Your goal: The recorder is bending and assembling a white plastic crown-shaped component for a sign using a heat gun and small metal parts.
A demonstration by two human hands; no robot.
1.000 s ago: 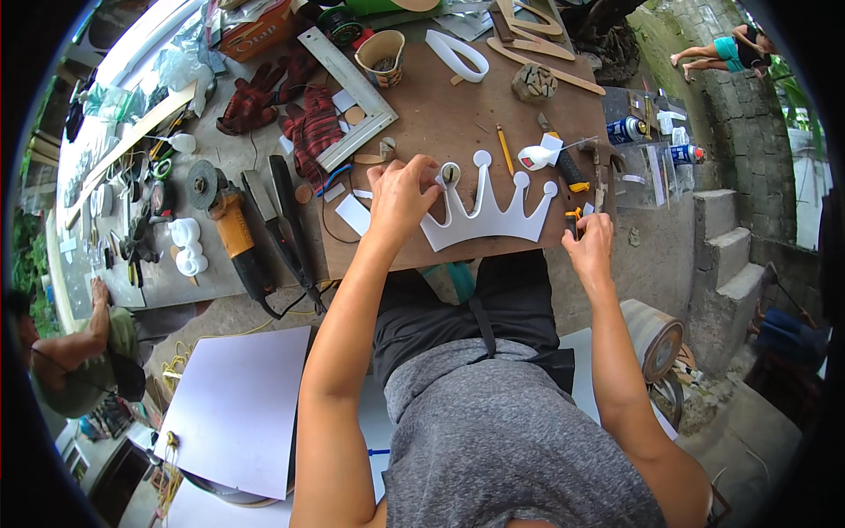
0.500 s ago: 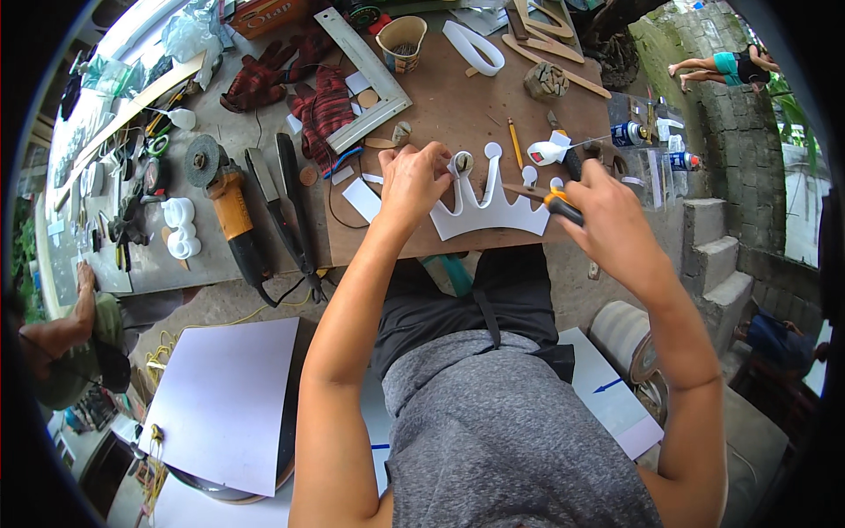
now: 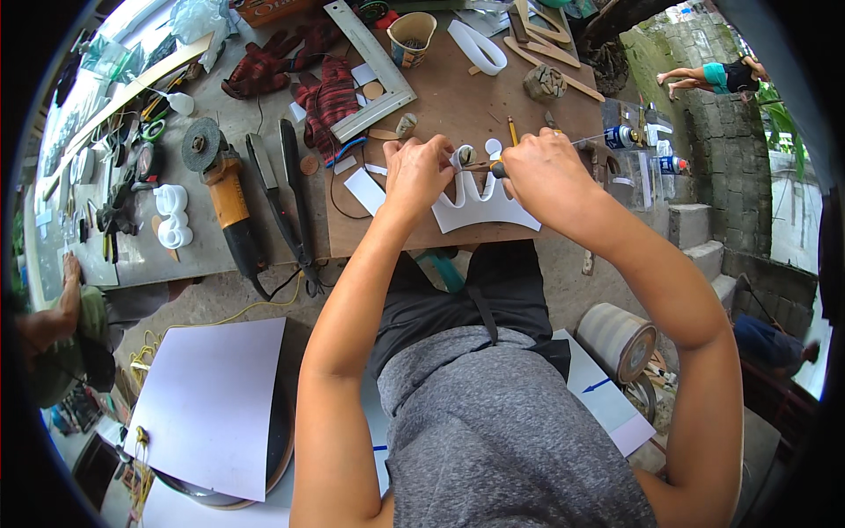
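A white crown-shaped piece (image 3: 484, 216) with tall looped prongs lies on the brown board before me. My left hand (image 3: 417, 172) is closed at its left prong, the fingertips pinching the white edge beside a small round greyish plug (image 3: 465, 155). My right hand (image 3: 547, 169) is wrapped round the black and orange handle of a slim metal-tipped hand tool (image 3: 498, 168). The tool's tip points left, at the plug. The crown's right prongs are hidden behind my right hand. A pencil (image 3: 512, 132) lies just beyond them.
Left of the board lie a flat iron (image 3: 280, 207) and an angle grinder (image 3: 225, 198). A metal square (image 3: 374, 75), red-black gloves (image 3: 330, 101) and a cup of nails (image 3: 411, 40) sit farther back. At the right are a hammer (image 3: 600, 160) and blue-white cans (image 3: 621, 137). Another person's arm (image 3: 63, 299) rests at the far left.
My right hand has moved left and slightly up, bringing the tool's tip to the plug at the crown's left prong. It now covers the white bottle. My left hand stays at the prong.
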